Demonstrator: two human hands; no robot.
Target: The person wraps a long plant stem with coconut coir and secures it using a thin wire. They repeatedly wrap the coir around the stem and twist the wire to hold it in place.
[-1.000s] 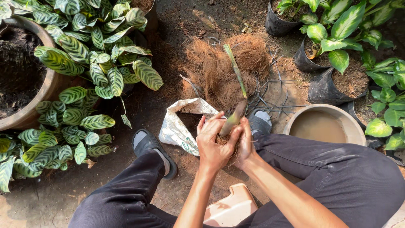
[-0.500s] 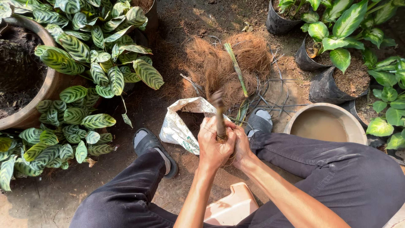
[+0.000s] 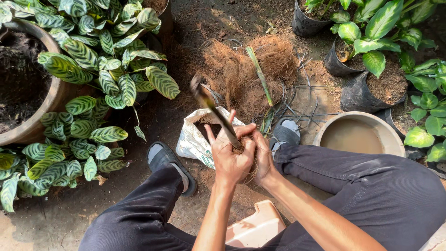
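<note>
Both hands (image 3: 241,155) around stalk (image 3: 214,109)

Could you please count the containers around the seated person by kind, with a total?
Black nursery pots with soil: 3, at top, middle and lower right
Brown clay pot: 1
Round beige basin: 1
White sack: 1
Total: 6
</note>
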